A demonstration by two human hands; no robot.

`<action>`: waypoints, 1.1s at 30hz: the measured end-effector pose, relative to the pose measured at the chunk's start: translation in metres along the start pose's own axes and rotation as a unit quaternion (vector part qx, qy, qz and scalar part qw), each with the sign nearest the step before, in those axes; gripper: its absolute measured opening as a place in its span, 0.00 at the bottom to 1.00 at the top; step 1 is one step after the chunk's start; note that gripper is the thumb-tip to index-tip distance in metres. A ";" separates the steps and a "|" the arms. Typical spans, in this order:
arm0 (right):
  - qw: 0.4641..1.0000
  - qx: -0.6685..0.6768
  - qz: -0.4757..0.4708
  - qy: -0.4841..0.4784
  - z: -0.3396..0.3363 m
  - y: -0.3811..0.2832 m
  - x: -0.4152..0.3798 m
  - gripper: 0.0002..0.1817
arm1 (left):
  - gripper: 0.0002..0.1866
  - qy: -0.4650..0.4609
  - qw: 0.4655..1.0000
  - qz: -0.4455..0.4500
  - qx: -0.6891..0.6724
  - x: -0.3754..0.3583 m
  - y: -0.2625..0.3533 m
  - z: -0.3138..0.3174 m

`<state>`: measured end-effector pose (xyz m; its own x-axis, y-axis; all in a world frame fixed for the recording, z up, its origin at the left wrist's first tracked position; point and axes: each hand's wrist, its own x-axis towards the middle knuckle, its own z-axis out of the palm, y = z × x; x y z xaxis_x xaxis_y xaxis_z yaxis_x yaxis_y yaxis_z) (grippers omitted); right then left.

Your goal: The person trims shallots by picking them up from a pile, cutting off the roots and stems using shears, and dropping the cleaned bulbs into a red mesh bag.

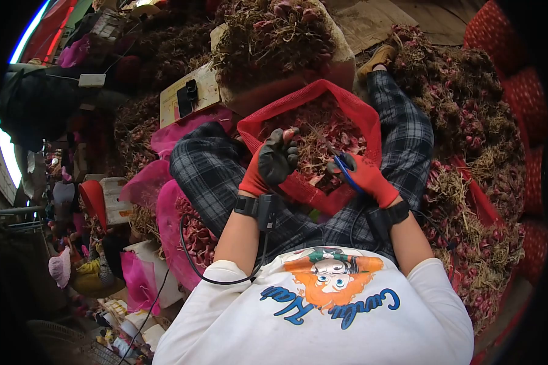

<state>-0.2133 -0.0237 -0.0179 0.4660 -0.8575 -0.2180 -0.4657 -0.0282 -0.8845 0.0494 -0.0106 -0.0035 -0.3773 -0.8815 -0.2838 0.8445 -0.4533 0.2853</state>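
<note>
Seated sorter: left hand pinches a shallot over the red mesh sack in the lap, right hand grips a blue-handled blade; glove nick likely.

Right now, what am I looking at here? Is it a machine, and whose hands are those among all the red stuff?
No machine: a person's own two gloved hands, filmed by one camera worn on the head, looking down. The bent edges come from its wide lens. The person sits with a red mesh sack of shallots open on the lap. The left hand, in a black and red glove, holds a shallot at its fingers. The right hand grips a small blue-handled tool; its blade cannot be made out. Each wrist wears a black band. Shallot heaps lie all around.
</note>
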 end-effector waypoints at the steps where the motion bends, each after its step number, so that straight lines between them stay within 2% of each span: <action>1: 1.000 -0.002 -0.005 0.009 0.001 -0.002 0.000 0.22 | 0.15 0.040 0.996 0.031 0.076 0.000 -0.001 0.001; 3: 0.999 -0.037 -0.018 0.029 0.001 -0.006 0.000 0.22 | 0.15 0.116 0.963 0.092 0.227 0.002 -0.006 0.004; 6: 0.991 -0.119 -0.032 0.050 -0.003 -0.014 0.001 0.20 | 0.14 0.162 0.907 0.142 0.362 0.002 -0.016 0.015; 9: 0.982 -0.172 -0.039 0.065 -0.002 -0.015 0.001 0.22 | 0.13 0.117 0.905 0.152 0.380 0.012 -0.016 -0.017; 11: 0.972 -0.215 -0.050 0.083 0.003 -0.007 0.003 0.23 | 0.11 0.133 0.891 0.173 0.397 0.012 -0.018 -0.007; 14: 0.978 -0.190 -0.036 0.071 0.003 -0.003 0.004 0.22 | 0.11 0.142 0.877 0.194 0.416 0.010 -0.019 0.003; 17: 0.962 -0.254 -0.040 0.091 0.007 0.007 0.004 0.20 | 0.12 0.150 0.871 0.196 0.425 0.011 -0.019 -0.002; 20: 0.990 -0.137 -0.022 0.035 0.003 0.010 0.005 0.23 | 0.14 0.127 0.872 0.213 0.423 0.013 -0.017 -0.006; 23: 0.991 -0.115 -0.026 0.064 0.002 -0.002 0.004 0.22 | 0.15 0.124 0.863 0.230 0.432 0.012 -0.017 0.000; 27: 0.983 -0.171 -0.044 0.057 -0.001 -0.010 0.001 0.20 | 0.15 0.118 0.863 0.238 0.429 0.013 -0.019 0.006; 29: 0.975 -0.213 -0.045 0.048 0.003 0.003 0.004 0.19 | 0.16 0.130 0.889 0.192 0.395 0.011 -0.019 0.009; 32: 0.995 -0.085 -0.044 0.038 0.001 0.004 0.005 0.16 | 0.14 0.141 0.911 0.098 0.375 0.005 -0.014 0.026; 33: 0.998 0.051 -0.006 0.025 -0.002 0.000 0.008 0.15 | 0.13 0.142 0.915 0.062 0.372 0.004 -0.013 0.030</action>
<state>-0.2107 -0.0311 -0.0184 0.4311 -0.8825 -0.1882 -0.3795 0.0119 -0.9251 0.0258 -0.0120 0.0197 -0.0924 -0.9101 -0.4039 0.3406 -0.4101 0.8461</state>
